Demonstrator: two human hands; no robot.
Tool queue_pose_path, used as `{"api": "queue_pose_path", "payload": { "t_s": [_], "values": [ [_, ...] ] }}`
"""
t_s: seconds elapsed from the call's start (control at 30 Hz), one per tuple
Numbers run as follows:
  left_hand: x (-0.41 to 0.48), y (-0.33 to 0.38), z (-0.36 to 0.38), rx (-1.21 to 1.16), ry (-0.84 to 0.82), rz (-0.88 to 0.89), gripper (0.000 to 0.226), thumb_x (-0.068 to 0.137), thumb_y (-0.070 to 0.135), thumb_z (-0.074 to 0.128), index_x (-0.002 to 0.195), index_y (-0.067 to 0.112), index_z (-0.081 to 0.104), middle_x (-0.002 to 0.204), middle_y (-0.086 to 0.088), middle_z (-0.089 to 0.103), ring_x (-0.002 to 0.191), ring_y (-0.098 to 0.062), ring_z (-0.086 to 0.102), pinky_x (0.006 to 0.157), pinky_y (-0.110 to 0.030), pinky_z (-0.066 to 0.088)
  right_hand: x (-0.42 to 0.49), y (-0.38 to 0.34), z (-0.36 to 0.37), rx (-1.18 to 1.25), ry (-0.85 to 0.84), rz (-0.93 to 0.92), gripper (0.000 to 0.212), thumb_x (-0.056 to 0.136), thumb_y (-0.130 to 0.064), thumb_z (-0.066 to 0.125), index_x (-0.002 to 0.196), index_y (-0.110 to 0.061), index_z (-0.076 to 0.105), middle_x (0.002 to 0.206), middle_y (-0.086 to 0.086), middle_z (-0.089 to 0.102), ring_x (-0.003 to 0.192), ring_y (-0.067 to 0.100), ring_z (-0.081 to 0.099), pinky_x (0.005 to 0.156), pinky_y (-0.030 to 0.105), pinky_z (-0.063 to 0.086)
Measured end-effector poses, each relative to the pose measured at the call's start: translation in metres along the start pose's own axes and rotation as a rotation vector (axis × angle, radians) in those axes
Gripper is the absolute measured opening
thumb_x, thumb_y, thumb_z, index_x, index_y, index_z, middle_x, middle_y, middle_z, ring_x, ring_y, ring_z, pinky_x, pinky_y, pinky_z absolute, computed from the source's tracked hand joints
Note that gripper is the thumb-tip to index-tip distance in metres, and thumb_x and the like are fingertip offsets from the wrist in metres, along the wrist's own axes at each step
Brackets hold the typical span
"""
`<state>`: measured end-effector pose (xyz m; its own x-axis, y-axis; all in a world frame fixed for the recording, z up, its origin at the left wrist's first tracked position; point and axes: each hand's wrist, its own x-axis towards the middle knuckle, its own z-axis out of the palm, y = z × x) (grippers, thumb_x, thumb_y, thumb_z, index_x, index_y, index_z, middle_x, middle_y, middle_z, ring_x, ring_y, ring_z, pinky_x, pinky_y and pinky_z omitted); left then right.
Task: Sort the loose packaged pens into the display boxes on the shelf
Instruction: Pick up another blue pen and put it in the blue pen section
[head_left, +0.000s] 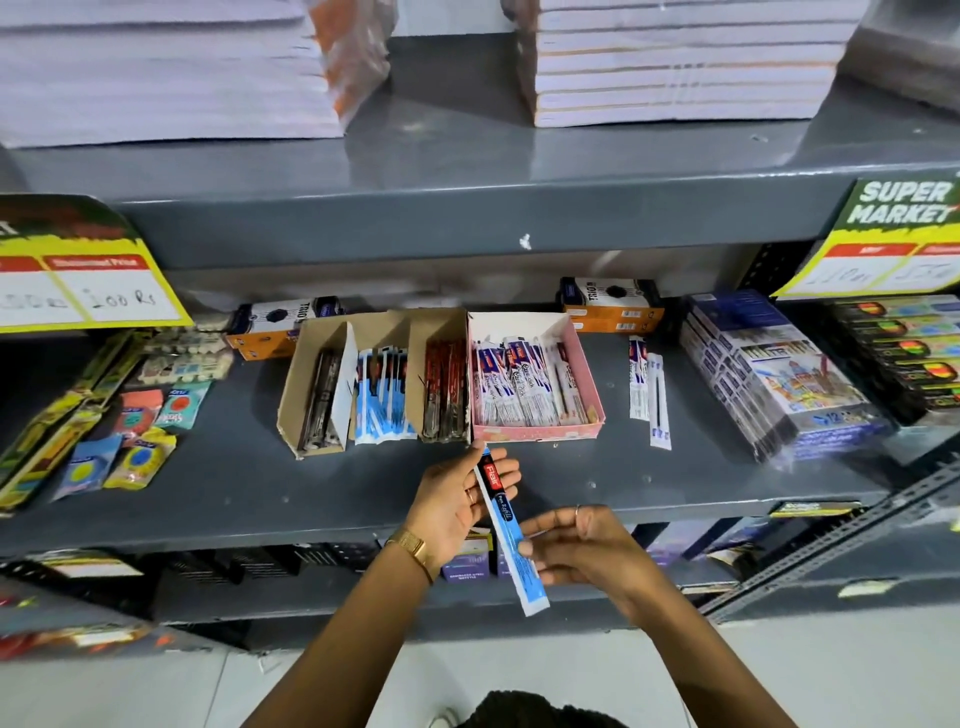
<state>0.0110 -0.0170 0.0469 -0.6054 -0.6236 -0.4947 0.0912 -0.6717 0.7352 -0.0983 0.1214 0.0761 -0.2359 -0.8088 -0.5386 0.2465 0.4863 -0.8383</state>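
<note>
A blue and white packaged pen (506, 530) with a red label lies tilted across my left hand (457, 506), whose fingers curl around its upper half. My right hand (576, 545) touches its lower part with thumb and fingertips. Just beyond, on the grey shelf (363, 493), stands a brown cardboard display box (311, 395) with three compartments: dark pens at left, blue packets in the middle, red pens at right. A pink display box (540, 430) beside it holds white packaged pens. Two loose packaged pens (649, 387) lie on the shelf to the right of the pink box.
Boxed colour sets (769, 374) are stacked at the right, erasers and small packets (135, 431) at the left. Orange and black boxes (613, 301) sit at the back. An upper shelf with notebook stacks (675, 62) overhangs. Price signs (88, 275) hang from its edge.
</note>
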Motion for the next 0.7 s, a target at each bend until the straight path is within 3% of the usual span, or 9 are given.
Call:
{"api": "queue_pose_path", "payload": {
  "t_s": [0.2, 0.3, 0.37, 0.43, 0.5, 0.53, 0.6, 0.63, 0.7],
  "values": [
    [-0.003, 0.009, -0.021, 0.051, 0.059, 0.133, 0.041, 0.092, 0.032, 0.056, 0.113, -0.002, 0.064, 0.106, -0.021, 0.071, 0.099, -0.031, 0.068, 0.086, -0.039, 0.055, 0.006, -0.015, 0.014, 0.018, -0.057, -0.056, 0.019, 0.075, -0.002, 0.075, 0.094, -0.004, 0.072, 0.074, 0.003, 0.077, 0.063, 0.010, 0.071, 0.056, 0.020, 0.058],
    [-0.007, 0.010, -0.036, 0.130, 0.156, 0.288, 0.039, 0.089, 0.037, 0.059, 0.105, 0.002, 0.067, 0.097, -0.016, 0.074, 0.094, -0.027, 0.069, 0.074, -0.032, 0.057, 0.010, -0.027, 0.019, 0.038, -0.044, -0.107, 0.020, 0.076, 0.002, 0.073, 0.096, -0.002, 0.072, 0.074, 0.005, 0.076, 0.061, 0.009, 0.070, 0.054, 0.019, 0.057],
    [-0.011, 0.010, -0.053, 0.366, 0.209, 0.501, 0.035, 0.090, 0.045, 0.056, 0.091, 0.014, 0.073, 0.085, -0.007, 0.074, 0.084, -0.019, 0.068, 0.074, -0.035, 0.056, 0.014, -0.037, 0.024, 0.045, -0.020, -0.147, 0.018, 0.077, 0.003, 0.072, 0.094, -0.003, 0.072, 0.074, 0.005, 0.075, 0.059, 0.006, 0.069, 0.053, 0.018, 0.057],
    [-0.011, 0.009, -0.075, 0.736, 0.275, 0.722, 0.045, 0.092, 0.055, 0.048, 0.074, 0.018, 0.067, 0.064, -0.002, 0.061, 0.061, -0.014, 0.056, 0.061, -0.039, 0.050, 0.021, -0.047, 0.032, 0.037, -0.008, -0.187, 0.016, 0.077, 0.003, 0.072, 0.090, -0.007, 0.072, 0.075, 0.004, 0.074, 0.059, 0.005, 0.069, 0.054, 0.017, 0.057],
    [-0.011, 0.009, -0.093, 0.962, 0.357, 0.843, 0.045, 0.093, 0.053, 0.042, 0.068, 0.021, 0.061, 0.048, 0.005, 0.043, 0.045, -0.008, 0.039, 0.044, -0.029, 0.037, 0.032, -0.056, 0.041, 0.008, 0.000, -0.206, 0.016, 0.078, 0.002, 0.071, 0.092, -0.005, 0.071, 0.076, 0.004, 0.072, 0.059, 0.003, 0.067, 0.055, 0.017, 0.058],
    [-0.013, 0.011, -0.099, 1.042, 0.393, 0.867, 0.041, 0.093, 0.052, 0.040, 0.074, 0.025, 0.065, 0.046, 0.007, 0.042, 0.042, -0.007, 0.039, 0.042, -0.025, 0.034, 0.038, -0.060, 0.046, -0.006, 0.006, -0.212, 0.018, 0.078, 0.002, 0.071, 0.096, -0.002, 0.070, 0.077, 0.006, 0.071, 0.059, 0.004, 0.067, 0.056, 0.018, 0.058],
    [-0.018, 0.013, -0.114, 1.168, 0.444, 0.879, 0.041, 0.093, 0.048, 0.039, 0.099, 0.024, 0.072, 0.058, 0.006, 0.062, 0.051, -0.004, 0.057, 0.048, -0.019, 0.044, 0.051, -0.068, 0.058, -0.025, 0.020, -0.224, 0.024, 0.078, 0.003, 0.071, 0.102, 0.004, 0.068, 0.078, 0.008, 0.071, 0.058, 0.005, 0.066, 0.056, 0.019, 0.059],
    [-0.019, 0.013, -0.123, 1.223, 0.456, 0.886, 0.043, 0.093, 0.046, 0.039, 0.107, 0.021, 0.072, 0.075, 0.002, 0.072, 0.065, -0.010, 0.067, 0.058, -0.020, 0.050, 0.057, -0.071, 0.064, -0.028, 0.028, -0.228, 0.023, 0.078, 0.004, 0.071, 0.100, 0.005, 0.068, 0.076, 0.007, 0.071, 0.056, 0.004, 0.066, 0.054, 0.018, 0.059],
    [-0.019, 0.014, -0.144, 1.327, 0.484, 0.908, 0.047, 0.093, 0.046, 0.039, 0.110, 0.017, 0.071, 0.102, -0.004, 0.074, 0.093, -0.019, 0.070, 0.074, -0.027, 0.055, 0.069, -0.078, 0.080, -0.052, 0.030, -0.240, 0.014, 0.078, 0.007, 0.069, 0.090, 0.001, 0.068, 0.068, 0.003, 0.070, 0.049, 0.001, 0.065, 0.049, 0.017, 0.057]
  ]
}}
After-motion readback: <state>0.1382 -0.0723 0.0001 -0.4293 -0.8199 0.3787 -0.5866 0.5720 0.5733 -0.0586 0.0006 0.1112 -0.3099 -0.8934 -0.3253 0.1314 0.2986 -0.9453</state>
